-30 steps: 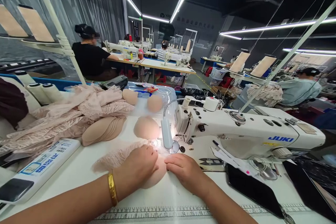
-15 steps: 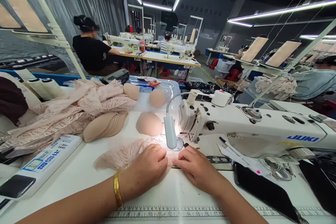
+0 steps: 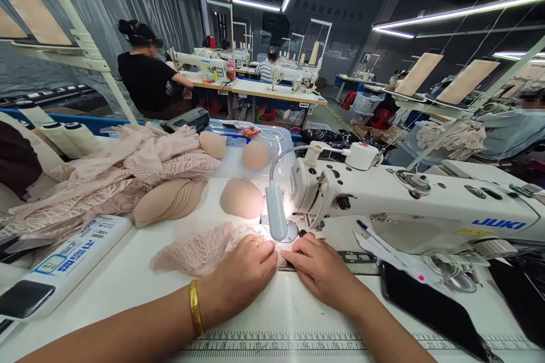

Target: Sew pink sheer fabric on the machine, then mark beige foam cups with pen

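Pale pink lace fabric lies on the white table, its right end under my left hand. The fingers of my left hand are closed on the lace, just below the lit needle area. My right hand is right beside it, index finger stretched towards the left fingertips, other fingers curled; what lies under its fingertips is too small to make out. A small lamp hangs over the spot, in front of the white sewing machine. A beige cup lies behind the lace.
Stacked beige cups and a lace heap lie left, near a white box. Two more cups sit on a clear plastic lid. At right are a black phone and a pen. A person sits beyond.
My left hand has shifted slightly right, and my right index finger reaches out straighter. The view has tilted a little. The seated person's arm beyond is now bent.
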A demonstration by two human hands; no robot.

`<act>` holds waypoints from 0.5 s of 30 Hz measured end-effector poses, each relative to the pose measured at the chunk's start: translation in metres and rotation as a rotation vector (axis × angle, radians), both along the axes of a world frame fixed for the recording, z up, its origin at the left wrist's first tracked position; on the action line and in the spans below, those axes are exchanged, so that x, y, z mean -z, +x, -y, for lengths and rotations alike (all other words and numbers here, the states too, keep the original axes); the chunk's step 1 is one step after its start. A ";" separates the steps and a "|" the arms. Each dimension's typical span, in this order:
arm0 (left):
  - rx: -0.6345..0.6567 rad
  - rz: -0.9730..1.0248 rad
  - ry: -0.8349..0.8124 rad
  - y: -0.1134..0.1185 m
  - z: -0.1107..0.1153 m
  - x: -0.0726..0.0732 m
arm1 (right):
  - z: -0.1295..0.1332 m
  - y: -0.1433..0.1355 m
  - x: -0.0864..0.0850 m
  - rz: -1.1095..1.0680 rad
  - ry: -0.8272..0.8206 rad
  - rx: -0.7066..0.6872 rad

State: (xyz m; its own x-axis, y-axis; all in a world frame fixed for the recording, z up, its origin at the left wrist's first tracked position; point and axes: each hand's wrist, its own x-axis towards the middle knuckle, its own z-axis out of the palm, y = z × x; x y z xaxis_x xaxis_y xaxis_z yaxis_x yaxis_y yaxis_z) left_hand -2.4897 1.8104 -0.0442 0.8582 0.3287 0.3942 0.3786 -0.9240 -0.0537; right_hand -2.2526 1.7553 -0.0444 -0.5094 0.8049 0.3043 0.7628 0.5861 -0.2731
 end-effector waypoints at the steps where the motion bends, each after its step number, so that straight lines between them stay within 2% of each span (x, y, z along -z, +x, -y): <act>1: 0.002 -0.001 -0.003 0.001 0.000 0.001 | 0.000 0.000 0.001 -0.004 0.002 0.000; 9: 0.031 0.058 0.039 0.005 -0.002 0.007 | 0.000 -0.002 0.004 -0.020 0.013 -0.009; 15: 0.130 0.057 0.052 0.006 -0.028 0.003 | -0.001 -0.005 0.008 -0.012 0.038 0.040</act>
State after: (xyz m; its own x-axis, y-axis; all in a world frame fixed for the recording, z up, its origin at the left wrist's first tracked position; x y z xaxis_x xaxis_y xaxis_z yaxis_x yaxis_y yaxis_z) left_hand -2.4834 1.8384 -0.0471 0.8678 0.1943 0.4574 0.2601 -0.9619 -0.0849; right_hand -2.2573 1.7564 -0.0523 -0.4733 0.8123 0.3408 0.7826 0.5654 -0.2606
